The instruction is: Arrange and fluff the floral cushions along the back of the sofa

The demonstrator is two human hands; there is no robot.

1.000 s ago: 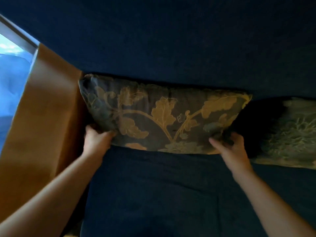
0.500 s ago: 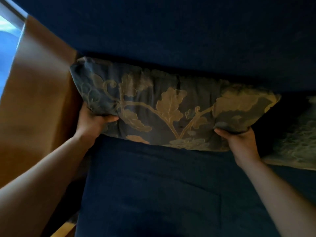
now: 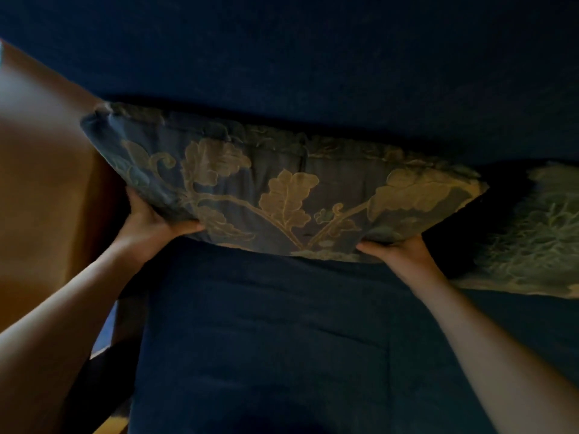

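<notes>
A long dark blue cushion with gold leaf and vine patterns (image 3: 282,189) is held up off the seat in front of the dark blue sofa back (image 3: 313,57). My left hand (image 3: 150,223) grips its lower left corner, thumb on the front. Gripping the lower right edge from below is my right hand (image 3: 398,252). The cushion tilts, its top edge leaning toward me. A second floral cushion (image 3: 532,233) rests against the sofa back at the right, partly cut off by the frame edge.
The dark blue sofa seat (image 3: 266,339) spreads below the held cushion. An orange-brown curtain (image 3: 47,183) hangs at the left, right beside the cushion's left end. A strip of wooden floor (image 3: 112,426) shows at the bottom left.
Both hands went from resting at the cushion's lower corners to gripping them and lifting it off the seat. The cushion has tilted forward and stretched wider to the right.
</notes>
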